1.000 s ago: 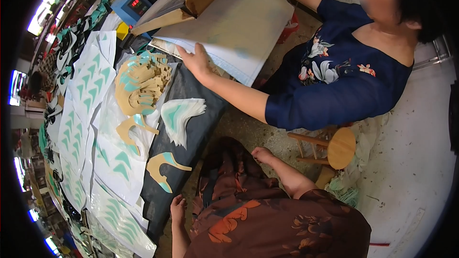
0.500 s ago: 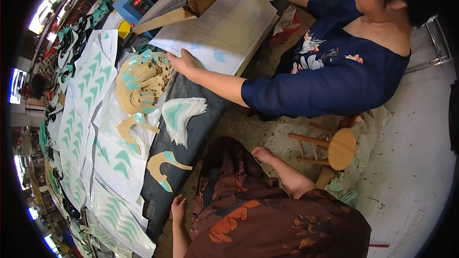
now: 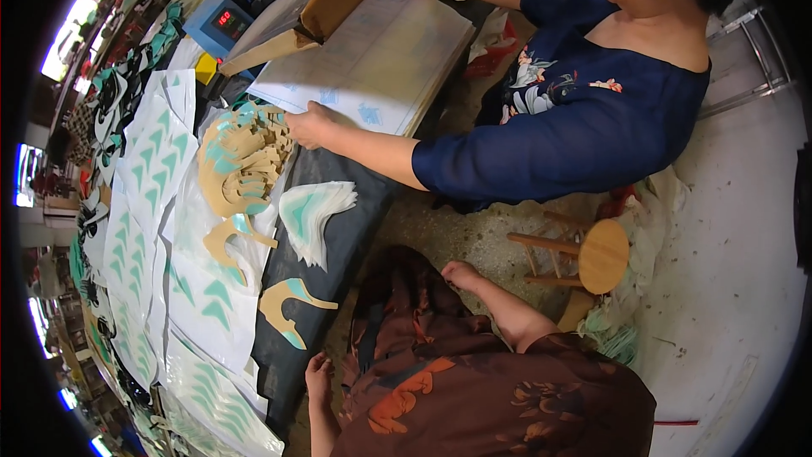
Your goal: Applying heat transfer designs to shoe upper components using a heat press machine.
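Note:
My left hand (image 3: 319, 377) hangs beside the table's near edge with its fingers curled in, and nothing shows in it. Close by on the black table surface lies a tan, curved cut piece (image 3: 292, 311) with turquoise ends. My right hand (image 3: 463, 276) is held over the floor in front of my lap, loosely closed, with nothing visible in it. Farther along the table are a fanned stack of white sheets with turquoise shapes (image 3: 315, 218), another tan piece (image 3: 233, 247) and a heap of similar tan pieces (image 3: 245, 152). Neither hand touches any of these.
A co-worker in a blue top holds a large white sheet (image 3: 372, 59) under the raised lid (image 3: 313, 13) of a press with a blue control box (image 3: 218, 25). White sheets with turquoise chevrons (image 3: 148, 203) cover the left side. A wooden stool (image 3: 603, 256) stands right.
The view has shifted slightly, so the table things appear a little farther left and lower. My hands keep nearly the same pose. The co-worker still holds the sheet at the press.

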`<state>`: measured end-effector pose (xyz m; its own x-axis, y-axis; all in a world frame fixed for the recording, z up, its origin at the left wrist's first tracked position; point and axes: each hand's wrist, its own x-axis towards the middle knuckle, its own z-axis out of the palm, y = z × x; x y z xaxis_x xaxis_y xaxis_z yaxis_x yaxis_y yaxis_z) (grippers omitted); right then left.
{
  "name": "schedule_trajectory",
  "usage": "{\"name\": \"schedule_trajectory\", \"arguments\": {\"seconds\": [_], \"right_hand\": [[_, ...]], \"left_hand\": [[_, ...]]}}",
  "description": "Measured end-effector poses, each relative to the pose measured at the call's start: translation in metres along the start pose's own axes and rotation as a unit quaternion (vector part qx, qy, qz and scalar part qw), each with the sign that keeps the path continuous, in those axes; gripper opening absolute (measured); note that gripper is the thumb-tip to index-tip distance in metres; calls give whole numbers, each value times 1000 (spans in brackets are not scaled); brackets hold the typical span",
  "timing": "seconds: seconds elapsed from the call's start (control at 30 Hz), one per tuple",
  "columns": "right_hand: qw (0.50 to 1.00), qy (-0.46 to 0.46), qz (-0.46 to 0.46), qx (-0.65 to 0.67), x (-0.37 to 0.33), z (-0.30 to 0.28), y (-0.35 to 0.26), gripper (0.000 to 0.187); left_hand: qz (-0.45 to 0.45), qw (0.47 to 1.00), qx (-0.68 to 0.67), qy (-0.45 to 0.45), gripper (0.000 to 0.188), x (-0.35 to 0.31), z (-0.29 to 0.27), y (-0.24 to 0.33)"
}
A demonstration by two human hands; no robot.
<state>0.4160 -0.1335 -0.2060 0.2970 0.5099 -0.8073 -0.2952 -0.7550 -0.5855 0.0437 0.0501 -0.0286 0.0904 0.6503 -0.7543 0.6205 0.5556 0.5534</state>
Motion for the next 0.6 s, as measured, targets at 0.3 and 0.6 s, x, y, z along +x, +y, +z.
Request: {"name": "schedule_trajectory", "arguments": {"seconds": [0.3,0.6], "right_hand": [[1000,2,0,-2,1,2,0,10],[1000,13,-22,1,3,2,1,6]], "left_hand": [[1,1000,19,5,24,-2,2,8],[-13,1000,4,-2,24,7,-4,-1]]}}
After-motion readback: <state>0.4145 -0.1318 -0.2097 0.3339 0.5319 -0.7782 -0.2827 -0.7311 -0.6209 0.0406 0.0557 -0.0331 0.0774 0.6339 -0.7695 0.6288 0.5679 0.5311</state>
